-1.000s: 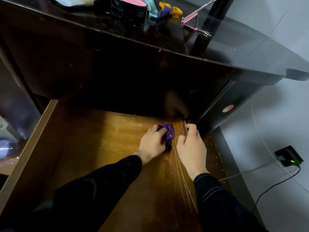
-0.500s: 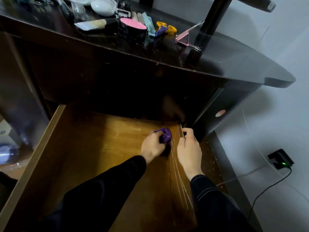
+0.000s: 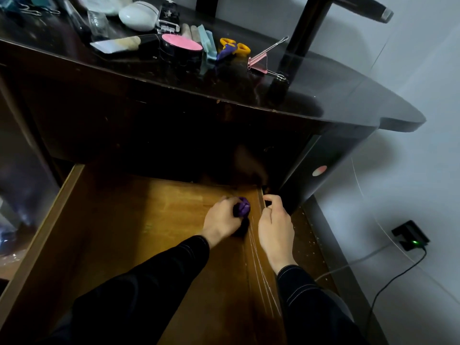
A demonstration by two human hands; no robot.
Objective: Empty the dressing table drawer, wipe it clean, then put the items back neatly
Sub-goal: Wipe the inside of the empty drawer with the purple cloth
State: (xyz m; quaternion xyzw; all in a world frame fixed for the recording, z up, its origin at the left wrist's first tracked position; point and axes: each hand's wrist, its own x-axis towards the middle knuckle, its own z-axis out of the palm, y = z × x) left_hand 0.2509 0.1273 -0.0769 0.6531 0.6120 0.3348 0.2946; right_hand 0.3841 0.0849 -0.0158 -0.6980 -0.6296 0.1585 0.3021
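Note:
The wooden drawer (image 3: pixel 129 227) is pulled out below the dark dressing table (image 3: pixel 323 95) and holds no items. My left hand (image 3: pixel 221 217) grips a bunched purple cloth (image 3: pixel 242 207) against the drawer floor near its back right corner. My right hand (image 3: pixel 275 226) holds the drawer's right side wall, fingers curled over its top edge. The drawer's items lie on the tabletop: a pink-lidded round case (image 3: pixel 181 47), yellow-handled scissors (image 3: pixel 234 47), a pink binder clip (image 3: pixel 261 62) and a white oval case (image 3: pixel 138 16).
A black post (image 3: pixel 302 36) rises from the tabletop at the right. On the grey floor to the right sit a black charger with a green light (image 3: pixel 410 236) and its cables. The drawer's left wall (image 3: pixel 44 232) borders a dim space with clutter.
The view has tilted up, so more of the tabletop shows. My left hand has shifted the cloth slightly toward the back right corner. My right hand stays on the side wall.

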